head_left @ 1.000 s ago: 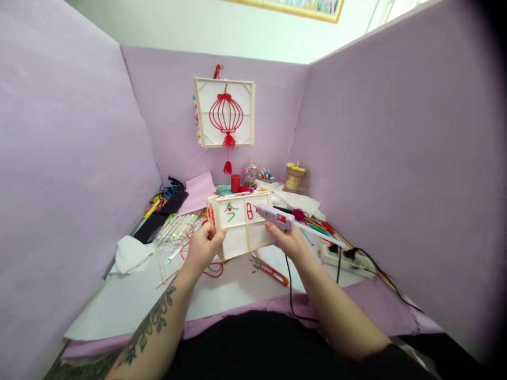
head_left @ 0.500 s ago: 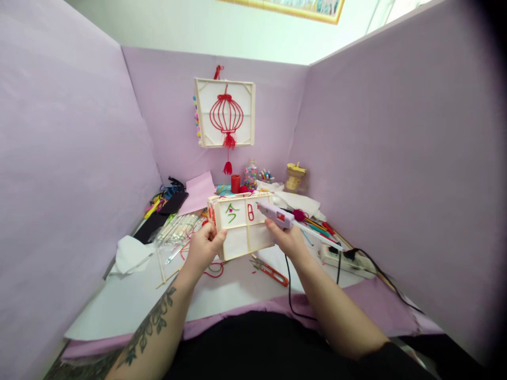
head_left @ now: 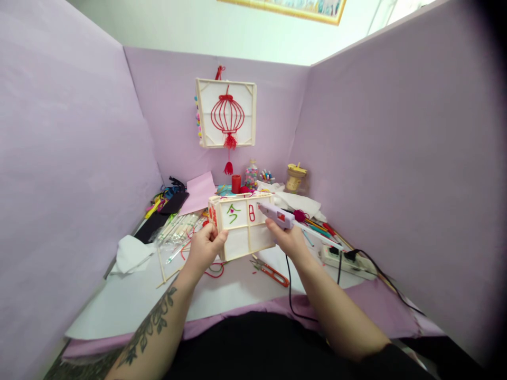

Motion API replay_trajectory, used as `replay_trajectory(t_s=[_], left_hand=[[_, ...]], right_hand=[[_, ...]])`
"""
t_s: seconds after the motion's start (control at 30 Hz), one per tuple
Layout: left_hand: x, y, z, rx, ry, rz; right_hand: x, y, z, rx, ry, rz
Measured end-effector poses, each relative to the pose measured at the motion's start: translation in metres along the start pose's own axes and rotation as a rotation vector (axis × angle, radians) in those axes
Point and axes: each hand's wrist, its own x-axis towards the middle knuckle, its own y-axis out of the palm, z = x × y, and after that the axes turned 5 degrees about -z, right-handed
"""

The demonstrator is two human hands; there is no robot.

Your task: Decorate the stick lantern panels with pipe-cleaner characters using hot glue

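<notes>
My left hand (head_left: 206,245) is closed on the left edge of a white paper lantern box (head_left: 236,241) framed with pale sticks. A green character (head_left: 233,214) and a red one (head_left: 252,212) sit in the upper panes of its front; the lower panes are plain. My right hand (head_left: 291,240) grips a lilac hot glue gun (head_left: 279,215) with a white glue stick (head_left: 319,236) poking out behind. The gun's nozzle points left, at the upper right pane beside the red character; whether it touches the paper I cannot tell.
Orange thread snips (head_left: 273,273) lie below the box. A power strip (head_left: 344,259) and a black cord are at the right. Wrapped sticks (head_left: 178,230) and white cloth or paper (head_left: 132,253) lie left. A finished lantern (head_left: 227,113) hangs on the back panel.
Almost nothing differs. The whole view has shifted very slightly; both hands keep their holds on the lantern box and the glue gun.
</notes>
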Motion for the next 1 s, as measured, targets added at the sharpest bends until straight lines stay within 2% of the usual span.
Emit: replay_trajectory(t_s=[0.4, 0.67, 0.8, 1.0], left_hand=[[0.0008, 0.0007, 0.0012, -0.007, -0.011, 0.0], [0.0008, 0.001, 0.0007, -0.002, -0.005, -0.004], [0.001, 0.0002, -0.0006, -0.003, -0.01, -0.002], [0.0011, -0.0004, -0.0011, -0.008, -0.001, -0.005]], right_hand=[[0.0006, -0.0006, 0.0016, -0.013, -0.001, 0.03], [-0.0002, -0.0011, 0.0, -0.01, 0.065, 0.007], [-0.0009, -0.0013, -0.0029, -0.031, 0.15, 0.005], [-0.0006, -0.0015, -0.0058, -0.039, 0.178, 0.004]])
